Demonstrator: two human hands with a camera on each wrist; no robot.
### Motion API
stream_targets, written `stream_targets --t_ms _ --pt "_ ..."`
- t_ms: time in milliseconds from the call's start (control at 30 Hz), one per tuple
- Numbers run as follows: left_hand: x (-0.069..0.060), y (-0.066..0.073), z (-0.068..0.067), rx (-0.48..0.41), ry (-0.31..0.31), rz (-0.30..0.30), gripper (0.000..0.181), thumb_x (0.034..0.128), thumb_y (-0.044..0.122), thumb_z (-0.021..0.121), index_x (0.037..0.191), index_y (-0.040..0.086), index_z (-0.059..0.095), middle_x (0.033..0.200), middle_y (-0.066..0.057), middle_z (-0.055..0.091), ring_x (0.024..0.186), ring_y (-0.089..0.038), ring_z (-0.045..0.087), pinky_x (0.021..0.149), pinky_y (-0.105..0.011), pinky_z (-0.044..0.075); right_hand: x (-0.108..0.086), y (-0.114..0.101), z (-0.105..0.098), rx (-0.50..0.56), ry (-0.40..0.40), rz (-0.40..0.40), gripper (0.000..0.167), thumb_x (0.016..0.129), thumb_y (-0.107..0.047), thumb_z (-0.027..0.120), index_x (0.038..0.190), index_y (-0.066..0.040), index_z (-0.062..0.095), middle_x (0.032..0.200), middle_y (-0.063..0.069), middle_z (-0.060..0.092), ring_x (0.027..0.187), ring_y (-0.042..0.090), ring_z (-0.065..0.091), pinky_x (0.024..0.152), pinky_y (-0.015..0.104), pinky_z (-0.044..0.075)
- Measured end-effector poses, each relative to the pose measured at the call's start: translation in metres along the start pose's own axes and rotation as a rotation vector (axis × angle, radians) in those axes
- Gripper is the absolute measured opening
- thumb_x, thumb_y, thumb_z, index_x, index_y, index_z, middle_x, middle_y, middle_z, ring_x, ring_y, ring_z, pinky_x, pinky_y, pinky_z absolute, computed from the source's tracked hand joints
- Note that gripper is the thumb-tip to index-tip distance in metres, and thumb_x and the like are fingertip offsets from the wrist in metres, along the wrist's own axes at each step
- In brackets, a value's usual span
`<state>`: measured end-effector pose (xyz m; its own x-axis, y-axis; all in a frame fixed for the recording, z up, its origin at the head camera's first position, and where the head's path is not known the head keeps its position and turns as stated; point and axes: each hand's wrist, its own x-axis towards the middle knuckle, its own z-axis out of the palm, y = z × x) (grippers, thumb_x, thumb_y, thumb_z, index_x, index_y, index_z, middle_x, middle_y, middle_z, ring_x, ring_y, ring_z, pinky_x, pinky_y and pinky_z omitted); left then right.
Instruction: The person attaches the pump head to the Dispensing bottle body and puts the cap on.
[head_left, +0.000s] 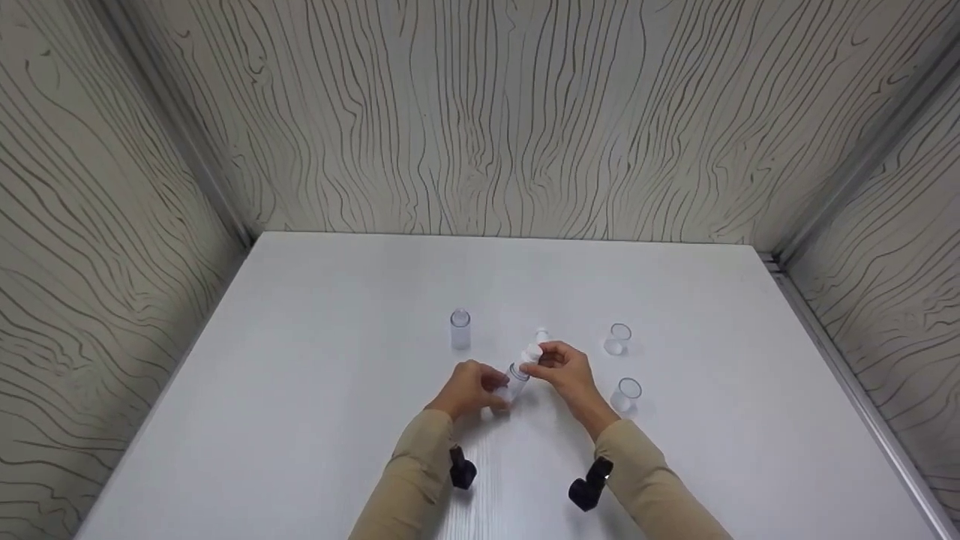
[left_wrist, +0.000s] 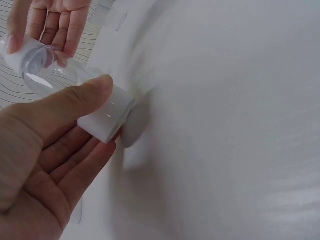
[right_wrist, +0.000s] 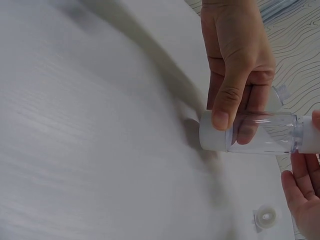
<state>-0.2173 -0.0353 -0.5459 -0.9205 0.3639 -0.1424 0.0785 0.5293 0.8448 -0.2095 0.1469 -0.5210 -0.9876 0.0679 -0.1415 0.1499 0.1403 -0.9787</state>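
A clear, see-through bottle [head_left: 517,379] with a white base is held tilted above the table between both hands. My left hand [head_left: 471,388] grips its lower part; in the left wrist view the thumb lies over the white base [left_wrist: 107,114]. At the other end my right hand [head_left: 568,373] pinches a white cap piece [head_left: 532,352] between thumb and fingers. That white piece [right_wrist: 308,135] meets the bottle's neck in the right wrist view; whether it is fully seated I cannot tell.
A second clear bottle [head_left: 460,330] stands upright to the left. Behind the right hand is a small white piece [head_left: 541,334]. Two clear cups [head_left: 618,340] stand on the right, one nearer. Patterned walls [head_left: 480,120] enclose the white table [head_left: 315,322].
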Motion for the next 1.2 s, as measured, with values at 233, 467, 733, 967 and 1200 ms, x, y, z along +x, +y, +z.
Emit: stream_targets --t_ms 233,467,733,967,1200 --pt "-0.0015 -0.0002 -0.001 0.008 0.005 0.064 0.036 0.0702 0.006 0.083 0.103 -0.003 0.073 0.1 -0.017 0.075 0.088 -0.022 0.068 0.082 -0.032 0.057 0.0024 -0.0006 0.0017 -0.031 0.01 0.007 0.036 0.071 -0.004 0.082 0.102 0.004 0.064 0.091 0.005 0.069 0.079 0.008 0.063 0.068 0.014 0.05" --pt "-0.0014 0.001 -0.0003 -0.004 0.001 0.028 0.038 0.0702 0.008 0.084 0.105 -0.001 0.073 0.102 -0.015 0.075 0.09 -0.02 0.069 0.086 -0.035 0.057 0.0014 0.0014 -0.0003 -0.06 0.001 0.017 0.038 0.073 -0.005 0.081 0.107 0.004 0.066 0.097 0.01 0.071 0.085 0.01 0.064 0.07 0.015 0.051" --pt "-0.0003 0.0009 0.0008 0.001 0.003 0.025 0.037 0.0701 0.007 0.083 0.104 -0.002 0.073 0.101 -0.015 0.075 0.091 -0.02 0.069 0.087 -0.036 0.057 -0.0014 0.003 -0.0038 -0.041 -0.03 0.021 0.041 0.074 -0.003 0.079 0.112 0.004 0.065 0.102 0.014 0.072 0.089 0.011 0.065 0.073 0.015 0.052" --pt "-0.0022 -0.0009 0.0008 -0.008 0.002 0.011 0.036 0.0701 0.007 0.083 0.104 -0.001 0.073 0.101 -0.015 0.075 0.092 -0.021 0.07 0.088 -0.036 0.057 -0.0043 0.002 -0.0043 -0.008 -0.052 0.026 0.044 0.076 0.0 0.077 0.117 0.006 0.062 0.11 0.018 0.071 0.097 0.015 0.068 0.077 0.016 0.054" --pt "-0.0031 -0.0005 0.0 -0.001 0.008 0.022 0.035 0.071 0.005 0.082 0.104 -0.001 0.073 0.101 -0.016 0.074 0.091 -0.022 0.069 0.085 -0.035 0.057 -0.0049 -0.0002 -0.0055 0.036 -0.104 -0.008 0.047 0.081 0.005 0.069 0.126 0.009 0.056 0.124 0.024 0.065 0.104 0.015 0.067 0.08 0.014 0.054"
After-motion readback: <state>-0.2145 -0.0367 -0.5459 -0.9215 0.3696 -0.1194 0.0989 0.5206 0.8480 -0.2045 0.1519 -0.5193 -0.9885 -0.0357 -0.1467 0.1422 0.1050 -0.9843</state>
